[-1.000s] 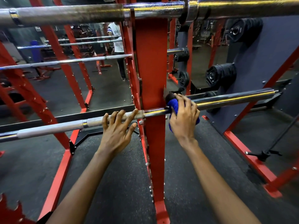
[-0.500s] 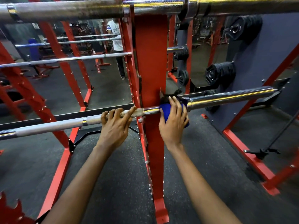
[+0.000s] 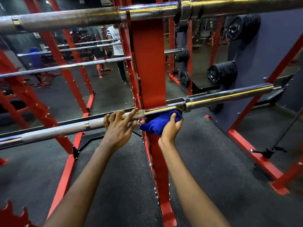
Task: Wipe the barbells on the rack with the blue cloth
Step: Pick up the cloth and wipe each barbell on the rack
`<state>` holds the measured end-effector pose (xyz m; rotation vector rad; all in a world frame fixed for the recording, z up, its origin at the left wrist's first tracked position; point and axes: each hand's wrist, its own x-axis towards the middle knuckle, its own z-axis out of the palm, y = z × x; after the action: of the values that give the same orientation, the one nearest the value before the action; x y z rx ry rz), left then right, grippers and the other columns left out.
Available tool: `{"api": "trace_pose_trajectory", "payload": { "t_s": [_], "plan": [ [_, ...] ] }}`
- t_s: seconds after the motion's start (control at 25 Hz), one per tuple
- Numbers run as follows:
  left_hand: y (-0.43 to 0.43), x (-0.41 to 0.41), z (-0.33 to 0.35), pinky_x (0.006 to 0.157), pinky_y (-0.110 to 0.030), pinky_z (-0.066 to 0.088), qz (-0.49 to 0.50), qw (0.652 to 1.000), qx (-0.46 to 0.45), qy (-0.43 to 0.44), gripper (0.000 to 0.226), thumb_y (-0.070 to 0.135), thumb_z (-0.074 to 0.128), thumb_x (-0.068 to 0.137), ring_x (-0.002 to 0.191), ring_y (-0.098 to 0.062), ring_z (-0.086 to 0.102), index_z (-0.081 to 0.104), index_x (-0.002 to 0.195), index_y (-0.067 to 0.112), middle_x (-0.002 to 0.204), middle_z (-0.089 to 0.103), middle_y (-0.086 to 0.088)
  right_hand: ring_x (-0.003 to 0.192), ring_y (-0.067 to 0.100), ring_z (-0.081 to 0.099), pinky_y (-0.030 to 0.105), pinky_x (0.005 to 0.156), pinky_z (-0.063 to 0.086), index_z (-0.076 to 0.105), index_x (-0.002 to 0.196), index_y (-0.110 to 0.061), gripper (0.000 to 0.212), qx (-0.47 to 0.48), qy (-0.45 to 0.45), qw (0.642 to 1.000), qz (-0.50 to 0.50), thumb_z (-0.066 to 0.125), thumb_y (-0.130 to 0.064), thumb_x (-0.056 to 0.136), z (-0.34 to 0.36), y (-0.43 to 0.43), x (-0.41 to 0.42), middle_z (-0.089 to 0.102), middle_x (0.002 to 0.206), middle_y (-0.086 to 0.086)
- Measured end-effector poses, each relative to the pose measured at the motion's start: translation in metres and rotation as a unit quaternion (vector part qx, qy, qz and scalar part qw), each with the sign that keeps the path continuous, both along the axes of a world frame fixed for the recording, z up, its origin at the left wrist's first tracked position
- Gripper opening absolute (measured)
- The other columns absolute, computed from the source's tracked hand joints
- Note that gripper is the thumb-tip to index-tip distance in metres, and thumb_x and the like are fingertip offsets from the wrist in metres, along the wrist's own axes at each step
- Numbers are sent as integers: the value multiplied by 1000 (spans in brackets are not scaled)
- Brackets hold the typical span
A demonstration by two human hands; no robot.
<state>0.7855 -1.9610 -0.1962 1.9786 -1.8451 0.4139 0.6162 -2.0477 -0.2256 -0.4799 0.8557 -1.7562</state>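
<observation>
The lower barbell [image 3: 229, 95] lies across the red rack upright [image 3: 150, 66], its chrome sleeve reaching out to the right and its dull grey shaft running off to the left. The left hand [image 3: 118, 126] sits on the shaft just left of the upright, fingers spread and curled loosely over the top, more a steadying rest than a firm grip. The right hand [image 3: 170, 126] is under the bar just right of the upright, closed around the bunched blue cloth [image 3: 155, 123], which is pressed up against the underside of the bar near the sleeve collar.

The main risk is the tight corner where bar, upright and collar meet. The cloth is wadded, so a fold could catch between the bar and its rest on the upright, and the knuckles could scrape the steel edge if the wipe runs left. A 2nd risk is the bar turning or sliding: with the left hand only lightly on it, a strong push from below could roll it and make the cloth skid without cleaning. The bunched cloth also touches only a narrow strip of metal, so the top of the shaft may be missed. The upper barbell [image 3: 65, 20] hangs close overhead, so standing up carelessly could mean a bump.
</observation>
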Motion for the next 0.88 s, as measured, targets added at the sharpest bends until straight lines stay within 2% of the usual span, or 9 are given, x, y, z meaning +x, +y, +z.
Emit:
{"api": "trace_pose_trajectory", "payload": {
  "t_s": [0.12, 0.2, 0.28, 0.36, 0.44, 0.52, 0.6, 0.76, 0.88],
  "plan": [
    [0, 0, 1, 112, -42, 10, -6, 1000, 0, 4, 54, 58, 22, 99, 132, -24, 33, 28, 153, 54, 133, 45, -1, 103, 25, 66, 55, 106, 49, 60, 108, -18, 15, 15, -78, 996, 32, 47, -11, 105, 0, -13, -11, 68, 114, 11],
    [0, -1, -1, 112, -43, 11, -1, 1000, -2, 5, 54, 56, 24, 99, 132, -24, 33, 29, 152, 53, 134, 46, -2, 103, 23, 66, 51, 105, 51, 59, 111, -18, 14, 1, -74, 996, 58, 48, -13, 106, -5, -5, -12, 68, 116, 9],
    [1, 1, 1, 112, -42, 11, -4, 1000, 4, 2, 55, 57, 27, 99, 132, -24, 33, 27, 153, 53, 134, 45, -1, 106, 22, 67, 48, 105, 50, 58, 115, -17, 14, -17, 13, 998, 63, 52, -23, 104, -7, 15, -2, 68, 118, 7],
    [4, 7, 6, 112, -42, 11, -26, 999, 31, -1, 60, 63, 30, 97, 134, -24, 32, 17, 155, 55, 138, 43, -2, 108, 23, 65, 47, 102, 51, 57, 117, -13, 36, -42, 170, 984, 12, 54, -42, 96, -8, 36, 10, 65, 118, 8],
    [9, 17, 12, 114, -43, 13, -55, 996, 65, -14, 66, 66, 31, 95, 137, -24, 30, 5, 156, 55, 146, 38, -2, 108, 18, 63, 37, 97, 53, 60, 122, -12, 42, -102, 309, 945, -34, 59, -43, 93, -8, 50, 18, 58, 120, 3],
    [14, 30, 17, 115, -44, 18, -70, 994, 81, -35, 73, 65, 33, 93, 138, -24, 32, -1, 156, 53, 150, 36, -2, 114, 15, 58, 28, 96, 52, 63, 127, -14, 41, -171, 439, 881, -41, 68, -33, 92, -3, 51, 14, 53, 126, -1],
    [20, 39, 16, 114, -43, 22, -70, 994, 67, -56, 77, 64, 35, 91, 137, -26, 35, 1, 158, 48, 149, 37, -3, 115, 22, 54, 30, 96, 48, 66, 127, -12, 41, -177, 536, 823, -68, 73, -27, 89, 6, 39, 0, 56, 128, 4],
    [26, 41, 4, 117, -46, 19, -65, 993, 36, -87, 82, 57, 42, 88, 138, -30, 34, 8, 161, 39, 150, 36, -5, 115, 31, 53, 37, 99, 44, 66, 127, -10, 43, -116, 581, 796, -119, 73, -31, 90, 27, 12, -30, 61, 128, 8],
    [22, 39, 0, 117, -49, 17, -54, 993, 25, -99, 88, 52, 53, 85, 138, -32, 33, 11, 161, 36, 148, 36, -7, 119, 26, 48, 38, 99, 47, 63, 131, -16, 44, -190, 653, 733, 11, 70, -35, 92, 30, 28, -18, 56, 131, 3]
  ]
}}
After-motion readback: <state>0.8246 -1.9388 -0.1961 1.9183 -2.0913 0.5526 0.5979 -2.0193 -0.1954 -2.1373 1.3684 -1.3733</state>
